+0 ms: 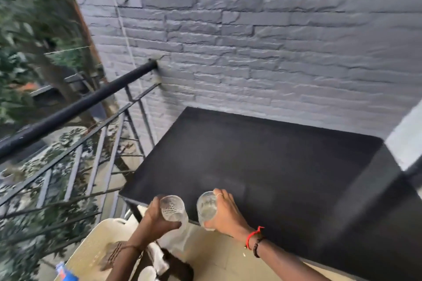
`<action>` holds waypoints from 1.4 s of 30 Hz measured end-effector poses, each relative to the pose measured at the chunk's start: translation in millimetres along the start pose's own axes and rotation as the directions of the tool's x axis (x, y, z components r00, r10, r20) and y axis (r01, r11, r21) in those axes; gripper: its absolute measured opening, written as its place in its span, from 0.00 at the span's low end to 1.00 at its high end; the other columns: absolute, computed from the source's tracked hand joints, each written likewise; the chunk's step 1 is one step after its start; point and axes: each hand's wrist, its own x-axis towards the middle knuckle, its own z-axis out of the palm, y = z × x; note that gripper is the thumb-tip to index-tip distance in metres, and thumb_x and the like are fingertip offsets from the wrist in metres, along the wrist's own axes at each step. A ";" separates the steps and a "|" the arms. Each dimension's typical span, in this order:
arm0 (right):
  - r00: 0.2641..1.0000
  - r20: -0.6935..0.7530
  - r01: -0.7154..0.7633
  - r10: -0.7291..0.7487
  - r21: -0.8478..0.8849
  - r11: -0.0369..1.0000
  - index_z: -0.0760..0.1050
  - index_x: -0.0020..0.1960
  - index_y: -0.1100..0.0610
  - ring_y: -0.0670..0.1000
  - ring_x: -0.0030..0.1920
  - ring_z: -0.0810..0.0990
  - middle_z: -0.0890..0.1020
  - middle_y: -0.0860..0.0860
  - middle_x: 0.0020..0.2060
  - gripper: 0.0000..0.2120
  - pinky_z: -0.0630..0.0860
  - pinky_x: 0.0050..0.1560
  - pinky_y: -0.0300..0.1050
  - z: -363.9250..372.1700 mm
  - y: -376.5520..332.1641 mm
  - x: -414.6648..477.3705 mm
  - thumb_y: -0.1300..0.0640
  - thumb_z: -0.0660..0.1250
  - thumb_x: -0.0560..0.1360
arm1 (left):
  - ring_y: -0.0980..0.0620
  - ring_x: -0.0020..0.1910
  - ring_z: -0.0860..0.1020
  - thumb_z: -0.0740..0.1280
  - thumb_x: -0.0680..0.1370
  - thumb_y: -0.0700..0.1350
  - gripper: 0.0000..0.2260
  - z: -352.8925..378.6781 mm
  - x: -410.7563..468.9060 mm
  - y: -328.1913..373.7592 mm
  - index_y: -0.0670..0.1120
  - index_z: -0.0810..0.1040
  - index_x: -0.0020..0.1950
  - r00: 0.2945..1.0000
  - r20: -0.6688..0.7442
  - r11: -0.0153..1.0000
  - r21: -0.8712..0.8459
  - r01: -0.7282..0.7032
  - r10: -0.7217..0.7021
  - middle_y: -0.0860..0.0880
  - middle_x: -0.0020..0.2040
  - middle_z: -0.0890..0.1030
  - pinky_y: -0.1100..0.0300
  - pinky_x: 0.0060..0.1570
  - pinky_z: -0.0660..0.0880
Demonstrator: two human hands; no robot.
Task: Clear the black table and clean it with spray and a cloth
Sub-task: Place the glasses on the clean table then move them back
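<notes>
At table (274,166) edge, left hand (157,214) grips left glass (173,211), right hand (226,212) right glass (206,209); basket (91,251) lies down-left, nearer left hand.

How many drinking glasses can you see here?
2. One patterned glass is in the left hand, a plainer glass in the right hand, both at the black table's near edge. The basket below may hide more.
</notes>
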 end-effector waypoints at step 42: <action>0.774 -0.195 -0.582 0.602 0.153 0.798 0.61 0.70 0.61 0.55 0.63 0.68 0.69 0.54 0.62 0.44 0.69 0.62 0.45 -200.1 328.7 130.1 0.52 0.78 0.61 | 0.46 0.61 0.71 0.80 0.64 0.44 0.36 239.1 299.2 210.0 0.40 0.63 0.65 0.976 0.196 0.995 -0.044 -0.087 0.094 0.44 0.63 0.69 0.57 0.57 0.70</action>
